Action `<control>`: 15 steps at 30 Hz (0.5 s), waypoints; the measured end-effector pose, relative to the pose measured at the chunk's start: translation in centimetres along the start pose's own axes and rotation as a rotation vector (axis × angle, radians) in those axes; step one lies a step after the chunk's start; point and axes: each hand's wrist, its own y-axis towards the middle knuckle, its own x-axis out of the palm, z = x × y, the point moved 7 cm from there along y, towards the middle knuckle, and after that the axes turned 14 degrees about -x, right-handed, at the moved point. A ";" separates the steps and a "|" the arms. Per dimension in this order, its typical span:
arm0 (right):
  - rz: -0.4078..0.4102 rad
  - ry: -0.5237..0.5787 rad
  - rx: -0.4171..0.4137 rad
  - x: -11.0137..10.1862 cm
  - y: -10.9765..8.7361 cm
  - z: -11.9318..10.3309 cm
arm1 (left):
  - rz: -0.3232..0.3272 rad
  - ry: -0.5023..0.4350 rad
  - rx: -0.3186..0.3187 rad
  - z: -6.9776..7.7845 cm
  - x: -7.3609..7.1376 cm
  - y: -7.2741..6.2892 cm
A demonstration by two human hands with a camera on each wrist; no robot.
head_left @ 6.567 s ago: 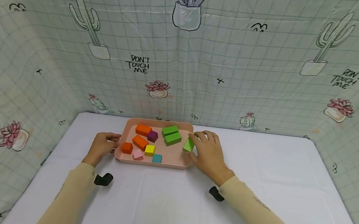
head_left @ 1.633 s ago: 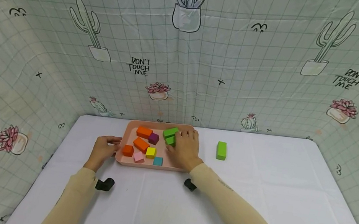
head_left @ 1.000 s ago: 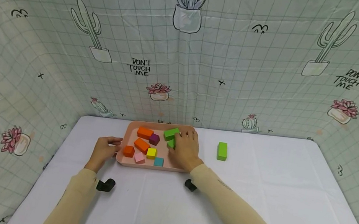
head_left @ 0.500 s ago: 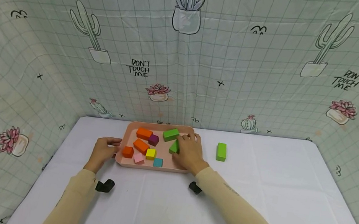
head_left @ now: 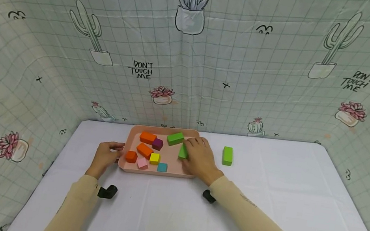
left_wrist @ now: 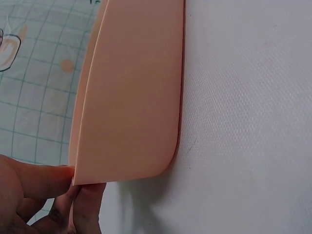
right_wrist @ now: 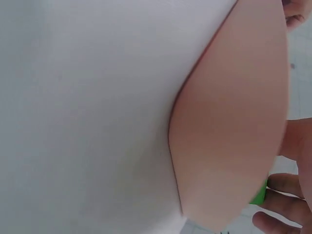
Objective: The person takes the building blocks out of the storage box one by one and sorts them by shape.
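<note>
My left hand (head_left: 103, 157) is at the left end of a pink tray (head_left: 176, 175); in the left wrist view its fingers pinch the tray's rim (left_wrist: 84, 122) at a corner. Over the tray's right part, my right hand (head_left: 202, 160) grips a green block (head_left: 183, 152), partly hidden by the fingers. A sliver of that green block (right_wrist: 261, 196) shows past the tray wall in the right wrist view. Another green block (head_left: 175, 139) lies in the tray behind it. A third green block (head_left: 227, 156) rests on the table, right of the tray.
In the tray's left and middle lie orange blocks (head_left: 145, 150), a red-orange cube (head_left: 131, 157), a purple block (head_left: 157, 144), a yellow cube (head_left: 155, 159), a pink block (head_left: 142, 163) and a blue cube (head_left: 162, 167). A patterned cloth (head_left: 202, 98) hangs behind the white table (head_left: 170, 217).
Earlier the right hand held one green block at the tray's right edge; that block now lies on the table. The hand has since gripped a second one and drawn it right. Left hand stays put.
</note>
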 end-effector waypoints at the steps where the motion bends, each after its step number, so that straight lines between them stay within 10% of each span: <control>1: 0.006 -0.002 -0.001 -0.2 -0.1 0.1 | -0.002 -0.001 0.002 0.0 0.0 0.0; 15: 0.122 0.010 0.026 -3.5 -3.0 2.1 | -0.001 -0.003 0.016 0.2 -0.1 -0.2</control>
